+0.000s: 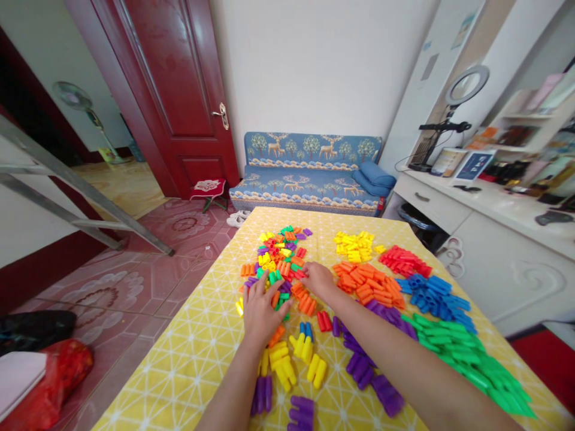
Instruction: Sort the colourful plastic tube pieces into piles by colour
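Note:
A mixed pile of small plastic tube-shaped building pieces (274, 251) in red, orange, yellow, green and purple lies on the table. My left hand (263, 311) rests over its near edge, fingers spread on green and purple pieces. At the pile's right side, my right hand (318, 280) has its fingers curled together beside red pieces (293, 274); what is between the fingertips is hidden. Orange pieces (305, 299) lie between the hands. Closer to me are yellow pieces (283, 366), a yellow-and-blue group (303, 344) and purple pieces (302, 413).
Sorted heaps sit on the right: yellow (354, 246), orange (371, 282), red (405, 261), blue (438, 299), green (471, 359) and purple (359, 365). A yellow patterned cloth (179, 365) covers the table. Beyond stands a blue sofa (309, 176); a white dresser (507, 251) is at right.

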`<state>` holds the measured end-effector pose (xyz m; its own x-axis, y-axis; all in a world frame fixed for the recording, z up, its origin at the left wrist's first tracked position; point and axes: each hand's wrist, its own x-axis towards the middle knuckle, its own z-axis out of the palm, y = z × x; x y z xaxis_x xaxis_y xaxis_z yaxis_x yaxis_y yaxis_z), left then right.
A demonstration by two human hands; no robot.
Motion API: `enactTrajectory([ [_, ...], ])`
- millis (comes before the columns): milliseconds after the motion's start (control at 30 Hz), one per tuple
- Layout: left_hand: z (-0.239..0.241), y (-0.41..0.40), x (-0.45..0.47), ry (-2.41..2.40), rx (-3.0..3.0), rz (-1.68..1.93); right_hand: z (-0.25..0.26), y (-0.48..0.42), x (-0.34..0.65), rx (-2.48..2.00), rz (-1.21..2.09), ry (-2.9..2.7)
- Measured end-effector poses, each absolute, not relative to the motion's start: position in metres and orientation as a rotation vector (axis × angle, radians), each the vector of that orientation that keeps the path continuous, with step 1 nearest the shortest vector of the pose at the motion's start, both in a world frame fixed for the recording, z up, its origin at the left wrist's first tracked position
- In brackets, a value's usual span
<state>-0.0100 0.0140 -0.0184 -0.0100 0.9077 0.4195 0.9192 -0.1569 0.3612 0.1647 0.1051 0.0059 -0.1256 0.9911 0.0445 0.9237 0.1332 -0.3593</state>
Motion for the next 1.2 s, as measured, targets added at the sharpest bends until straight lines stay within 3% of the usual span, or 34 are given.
enactTrajectory([
  [433, -0.019, 0.014, -0.01, -2.019, -2.19, -0.929, 0.014, 0.064, 0.172, -1.561, 0.682, -1.675],
  [633, -0.017, 0.013, -0.01, -2.014, -2.187, -0.915, 0.007, 0.009, 0.148, -1.124, 1.174, -1.107],
  [733, -0.017, 0.013, -0.01, -2.02, -2.183, -0.91, 0.009, -0.002, 0.145, -1.092, 1.252, -1.061],
  [967, -0.018, 0.014, -0.011, -2.032, -2.189, -0.885, 0.026, 0.034, 0.202, -1.211, 0.926, -1.303],
  [1200, -0.018, 0.014, -0.01, -2.03, -2.182, -0.915, 0.034, 0.108, 0.348, -1.799, 0.321, -1.406],
])
